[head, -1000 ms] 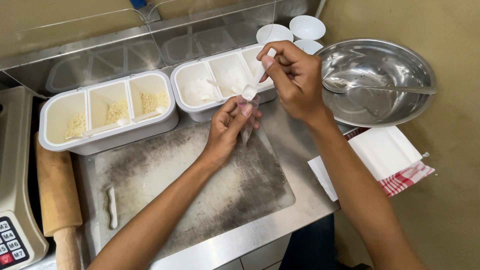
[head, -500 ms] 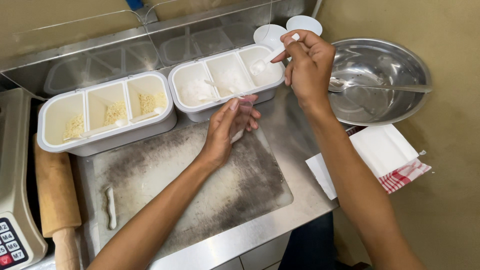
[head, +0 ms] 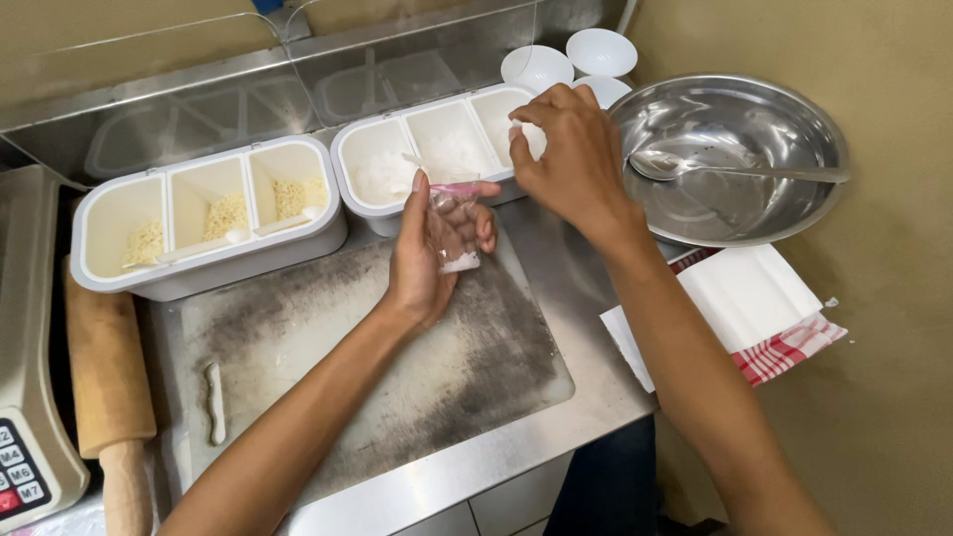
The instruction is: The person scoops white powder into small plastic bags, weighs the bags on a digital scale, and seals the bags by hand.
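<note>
Over the floured metal board (head: 397, 367), the left hand (head: 429, 248) holds a small clear plastic bag (head: 455, 220) upright, thumb on one side and the other fingers curled round the far side, clamped on the bag; a little white powder sits in its bottom. The right hand (head: 574, 159) hovers over the right compartment of the white three-part container (head: 437, 159) just behind the bag, fingers drawn together in a pinch on something small and white (too hidden by the hand to say what). A second three-part container (head: 208, 213) with pale yellow grains stands to the left. To the right lie a steel bowl (head: 754, 189) with a spoon (head: 695, 171), white paper sheets (head: 745, 298) and a red-checked cloth (head: 794, 347); a wooden rolling pin (head: 104, 377) lies far left.
</note>
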